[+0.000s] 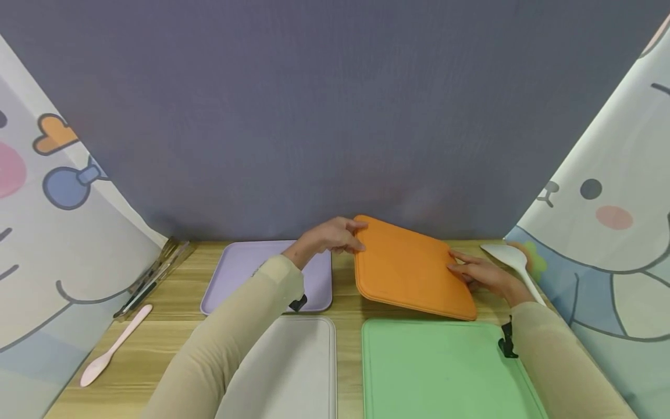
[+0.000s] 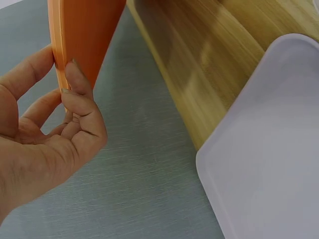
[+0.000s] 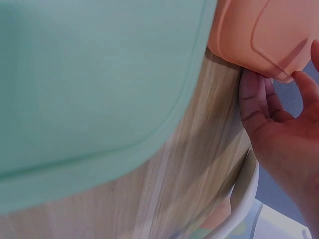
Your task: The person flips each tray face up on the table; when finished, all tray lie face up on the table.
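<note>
An orange rectangular tray [image 1: 413, 270] is raised and tilted over the back right of the table, its left side higher than its right. My left hand [image 1: 335, 235] pinches its left edge, and in the left wrist view the thumb and fingers [image 2: 79, 107] close on the orange rim from both sides. On the opposite edge my right hand [image 1: 484, 273] grips the tray, with fingers underneath and thumb at the rim in the right wrist view. Just in front lies a green tray [image 1: 439, 372]. A lilac tray [image 1: 235, 273] sits left of it, partly behind my left forearm.
A pale grey tray [image 1: 298, 372] lies at the front left. Far left are a pink spoon [image 1: 116, 347] and metal tongs or whisk-like utensils [image 1: 152, 279]. A white ladle-like spoon [image 1: 515, 259] leans at the right wall. A grey panel [image 1: 335, 116] stands behind the wooden table.
</note>
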Demonstrator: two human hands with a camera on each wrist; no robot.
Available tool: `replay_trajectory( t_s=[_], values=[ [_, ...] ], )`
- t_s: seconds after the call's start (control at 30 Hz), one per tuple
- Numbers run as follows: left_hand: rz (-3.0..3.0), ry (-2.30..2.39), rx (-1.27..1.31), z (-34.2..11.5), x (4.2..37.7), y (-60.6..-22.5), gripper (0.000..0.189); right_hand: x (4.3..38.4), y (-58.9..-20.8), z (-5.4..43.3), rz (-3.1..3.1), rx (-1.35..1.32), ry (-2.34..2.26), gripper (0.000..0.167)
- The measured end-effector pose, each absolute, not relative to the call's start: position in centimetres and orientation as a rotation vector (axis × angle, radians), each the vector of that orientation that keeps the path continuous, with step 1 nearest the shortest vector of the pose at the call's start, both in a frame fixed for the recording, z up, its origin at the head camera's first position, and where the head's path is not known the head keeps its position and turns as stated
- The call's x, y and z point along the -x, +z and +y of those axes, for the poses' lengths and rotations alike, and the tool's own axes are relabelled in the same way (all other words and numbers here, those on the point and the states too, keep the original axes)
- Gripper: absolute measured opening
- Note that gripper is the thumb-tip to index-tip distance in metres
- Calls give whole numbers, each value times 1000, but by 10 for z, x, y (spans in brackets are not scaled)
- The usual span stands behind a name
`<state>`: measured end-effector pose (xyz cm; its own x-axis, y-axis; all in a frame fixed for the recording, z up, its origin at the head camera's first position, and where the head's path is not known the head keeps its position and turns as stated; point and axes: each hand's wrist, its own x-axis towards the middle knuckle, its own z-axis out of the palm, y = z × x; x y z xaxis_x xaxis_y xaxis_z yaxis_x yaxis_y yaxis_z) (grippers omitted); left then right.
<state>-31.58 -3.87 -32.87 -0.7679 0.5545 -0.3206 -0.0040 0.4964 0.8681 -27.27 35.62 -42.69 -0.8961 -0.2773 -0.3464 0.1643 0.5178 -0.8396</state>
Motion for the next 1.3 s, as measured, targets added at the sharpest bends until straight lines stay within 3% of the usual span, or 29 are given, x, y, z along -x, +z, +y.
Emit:
replay_trajectory(
  t_s=[0.4, 0.77, 1.3],
  values=[
    [2144, 1287, -381, -38, 316, -317, 70, 269, -392, 313, 2680, 328, -834, 74],
    [1976, 1538, -311, -27, 314, -309, 58, 269, -317, 229, 2679, 513, -1038, 54],
    [1916, 1719, -278, -14, 308, -294, 67, 257, -245, 166, 2730, 413, -456, 85]
  ],
)
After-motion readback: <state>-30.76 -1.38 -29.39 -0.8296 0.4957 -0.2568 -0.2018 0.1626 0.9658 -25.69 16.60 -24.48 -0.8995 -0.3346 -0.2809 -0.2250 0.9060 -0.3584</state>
